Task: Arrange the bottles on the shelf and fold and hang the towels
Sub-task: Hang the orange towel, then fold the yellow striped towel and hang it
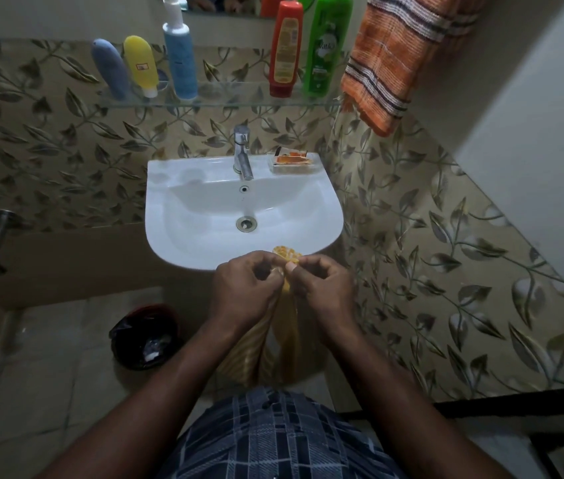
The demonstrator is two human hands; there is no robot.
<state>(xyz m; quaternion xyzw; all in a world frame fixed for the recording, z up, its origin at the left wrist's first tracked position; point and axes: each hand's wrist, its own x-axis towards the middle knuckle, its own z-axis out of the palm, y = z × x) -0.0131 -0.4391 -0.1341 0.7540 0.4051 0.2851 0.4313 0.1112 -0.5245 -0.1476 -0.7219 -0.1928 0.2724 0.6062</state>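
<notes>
Yellow towel (287, 326) pinched at its top by left hand (244, 292) and right hand (322, 288), fingers curled, held before sink (177, 188)

Dim bathroom, leaf-patterned wall tiles (66, 160), white sink (204, 209), pale tiled floor (49, 392)

2 bare forearms (156, 392) — dark blue checked garment (284, 440).

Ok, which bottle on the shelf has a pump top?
The tall light-blue bottle, third from the left on the glass shelf; the other four have no pump.
</notes>
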